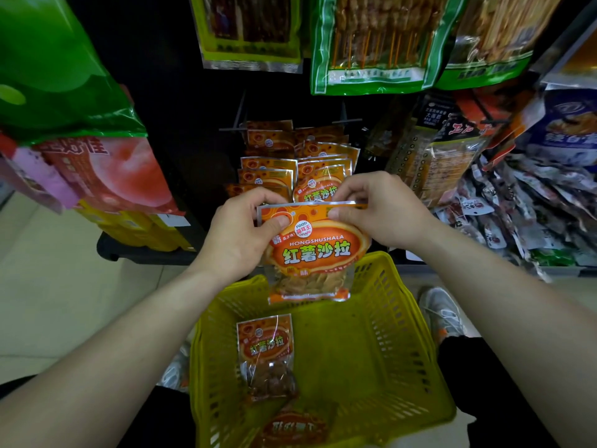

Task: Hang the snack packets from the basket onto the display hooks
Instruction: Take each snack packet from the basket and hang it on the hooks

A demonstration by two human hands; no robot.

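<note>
Head view: pinched orange glossy plastic snack packet (pixel 315 250) at top seal with left hand (pixel 239 236) and right hand (pixel 386 211); hung limp below fingers, seemingly light, slippery, best taken there.

Item 1, held packet (pixel 315 250): orange foil, silver-edged, lettered HONGSHUSHALA, clear lower window showing pale yellow strips; it was upright, face to camera, pinched along its top edge by the left hand (pixel 239 234) and right hand (pixel 381 211), above the far rim of the basket. Item 2, basket (pixel 403 331): yellow-green plastic, slotted walls, open-topped. Item 3, second packet (pixel 266 354): same design, darker brown contents, lay flat on the basket floor, left side. Item 4, third packet (pixel 290 425): orange, blurred, at the near edge. Item 5, hung packets (pixel 271 166): same design, two overlapping rows on dark hooks (pixel 239 109), just behind the held packet
</note>
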